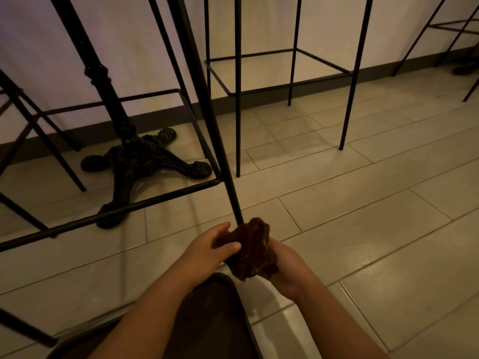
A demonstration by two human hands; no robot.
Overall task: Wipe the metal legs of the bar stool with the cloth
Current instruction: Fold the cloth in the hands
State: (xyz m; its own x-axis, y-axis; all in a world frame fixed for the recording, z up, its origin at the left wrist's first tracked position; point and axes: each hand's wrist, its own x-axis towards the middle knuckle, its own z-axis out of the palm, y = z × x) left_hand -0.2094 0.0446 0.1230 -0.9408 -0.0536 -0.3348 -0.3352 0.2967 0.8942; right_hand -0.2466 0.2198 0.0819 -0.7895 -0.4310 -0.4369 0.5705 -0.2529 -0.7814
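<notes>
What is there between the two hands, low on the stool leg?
In the head view, the bunched cloth lies between the left hand and right hand, around the stool leg.

One view only, from a head-worn wide-angle camera held low and tipped forward and down at the tiled floor [363,242]. It sits close above the near stool leg [207,99], which rises steeply from lower centre to the top edge. Beyond that leg, farther off, the wall [311,27] closes the upper frame; straight lines bow toward the edges
</notes>
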